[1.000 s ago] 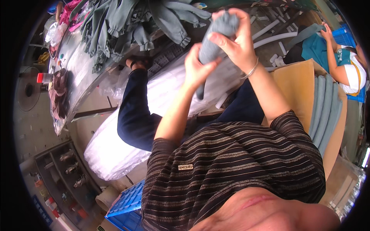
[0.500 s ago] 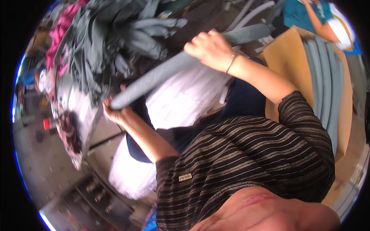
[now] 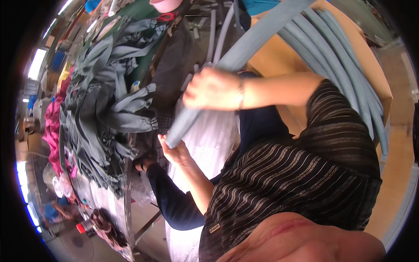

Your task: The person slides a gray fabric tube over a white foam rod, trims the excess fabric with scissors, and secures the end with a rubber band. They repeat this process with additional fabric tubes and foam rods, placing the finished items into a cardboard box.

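A long grey-blue tube (image 3: pixel 257 41) slants from low at the left up to the top right, over the carton. Its lower end rests in my left hand (image 3: pixel 176 152), the fingers around the tip. Farther up, my right hand (image 3: pixel 214 89) is wrapped around the tube from above, smeared by motion. Whether the tube is solid foam or cloth over a core, I cannot tell. Beneath my hands, a white plastic-wrapped bundle (image 3: pixel 205 135) lies between my legs.
At my right stands an open carton (image 3: pixel 273 50) with several similar tubes (image 3: pixel 338 52) in it. A heap of grey-green gathered cloth pieces (image 3: pixel 100 96) covers the table at the left, with pink cloth (image 3: pixel 54 126) beyond it. Red scissors (image 3: pixel 166 17) and a pink basin (image 3: pixel 166 4) are at the back.
The tube has swung steeper, its far end now above the carton. My left hand has shifted right and down, and my right hand left and down. The whole view has turned.
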A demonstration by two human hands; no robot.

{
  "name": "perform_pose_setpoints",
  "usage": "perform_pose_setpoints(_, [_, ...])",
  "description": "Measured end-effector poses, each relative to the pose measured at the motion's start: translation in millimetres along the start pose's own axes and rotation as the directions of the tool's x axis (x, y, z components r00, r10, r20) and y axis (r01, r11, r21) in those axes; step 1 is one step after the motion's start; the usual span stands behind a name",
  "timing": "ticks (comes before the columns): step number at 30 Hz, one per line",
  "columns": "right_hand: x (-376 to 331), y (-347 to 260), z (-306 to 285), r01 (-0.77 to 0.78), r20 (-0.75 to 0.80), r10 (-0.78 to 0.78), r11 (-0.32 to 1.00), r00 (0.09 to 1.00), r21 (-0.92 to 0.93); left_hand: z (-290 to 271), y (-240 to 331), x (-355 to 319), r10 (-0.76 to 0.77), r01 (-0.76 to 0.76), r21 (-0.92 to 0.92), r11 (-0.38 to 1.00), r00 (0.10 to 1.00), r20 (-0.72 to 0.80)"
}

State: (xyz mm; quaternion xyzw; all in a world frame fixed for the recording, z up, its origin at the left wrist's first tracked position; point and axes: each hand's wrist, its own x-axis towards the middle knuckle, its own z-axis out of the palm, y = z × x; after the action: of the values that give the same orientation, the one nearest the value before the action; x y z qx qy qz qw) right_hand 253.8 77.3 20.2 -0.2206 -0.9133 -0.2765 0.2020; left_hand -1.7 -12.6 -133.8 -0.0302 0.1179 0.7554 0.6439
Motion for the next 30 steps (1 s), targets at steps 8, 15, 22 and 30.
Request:
perform_pose_setpoints(8, [-206.4, 217.6, -140.8, -0.662, -0.21, 0.7, 0.471, 0.683, -0.583, -55.1, 1.8, -18.5, 0.172, -0.094, 0.292, 0.952, 0.951, -0.256])
perform_pose_setpoints(15, [-188.1, 165.5, -76.9, -0.583, -0.04, 0.601, 0.753, 0.798, -0.306, -10.6, 4.6, -51.6, 0.46, -0.201, 0.573, 0.795, 0.815, -0.352])
perform_pose_setpoints(22, [-72.1, 53.9, 11.8, -0.255, 0.331, 0.127, 0.889, 0.935, 0.38, 94.1, 63.3, -64.9, 0.281, -0.174, 0.905, 0.387, 0.957, 0.064])
perform_pose_setpoints(30, [-24.1, 53.5, 218.7, -0.595, 0.82, -0.132, 0.626, 0.557, 0.504, 139.5, 98.4, 18.8, -0.075, -0.397, 0.41, -0.821, 0.787, 0.612])
